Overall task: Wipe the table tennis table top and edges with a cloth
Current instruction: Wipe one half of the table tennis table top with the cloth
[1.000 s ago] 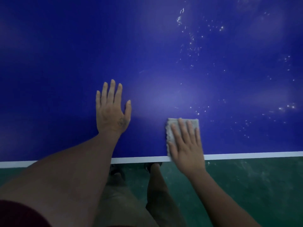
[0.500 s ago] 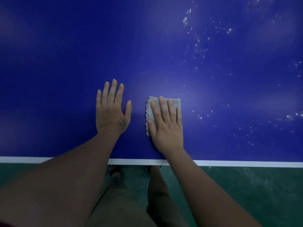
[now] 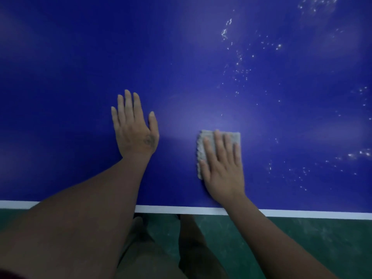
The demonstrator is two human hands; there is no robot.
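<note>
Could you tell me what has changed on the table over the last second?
The right hand slid the cloth left beside the left hand, then back right, pressing it flat throughout. The left hand stayed planted on the blue table top; the white specks remain unwiped.

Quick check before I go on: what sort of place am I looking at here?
Probably an indoor games or sports room. The blue table top with a white edge line looks like a table tennis table, over a green floor. The right hand presses a grey cloth on it; white specks remain.
</note>
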